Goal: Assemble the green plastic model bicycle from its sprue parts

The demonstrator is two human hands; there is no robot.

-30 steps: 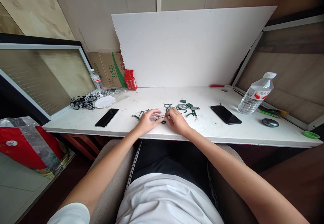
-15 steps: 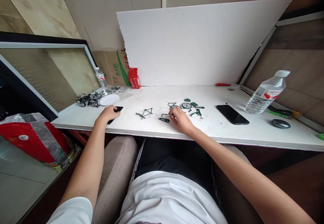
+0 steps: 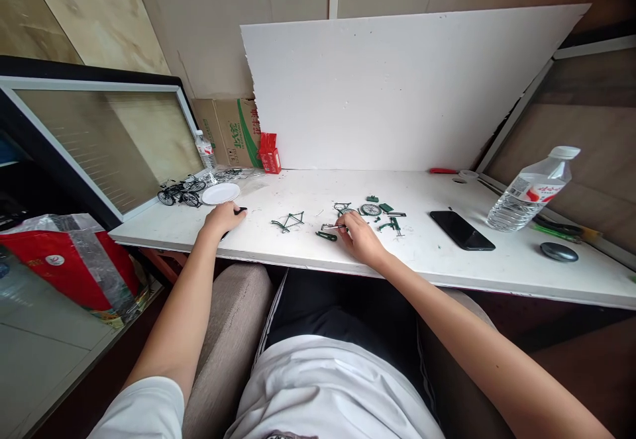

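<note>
My left hand [image 3: 220, 219] is closed around a black phone [image 3: 240, 210] at the front left of the table; only dark bits of it show past the fingers. Between the fingertips of my right hand [image 3: 360, 236] is a thin silvery piece [image 3: 330, 226], too small to identify. Just below it lies a dark green elongated part [image 3: 326, 236]. A green model bicycle frame [image 3: 289, 221] rests between my hands. Beyond the right hand are a small spoked wheel [image 3: 370, 209], green block-like parts [image 3: 386, 208] and a green branched part [image 3: 390, 226].
Assembled dark model bicycles [image 3: 179, 192] stand at the left beside a white plate [image 3: 221, 193] and a water bottle [image 3: 205, 151]. To the right are another black phone [image 3: 462, 230], a large water bottle [image 3: 531, 191] and a dark rounded object [image 3: 559, 251]. A white board [image 3: 407, 88] leans behind.
The phone at my left hand has turned from lying face up to mostly hidden in the grip. My right hand stays nearly still with the silvery piece. The view has shifted slightly.
</note>
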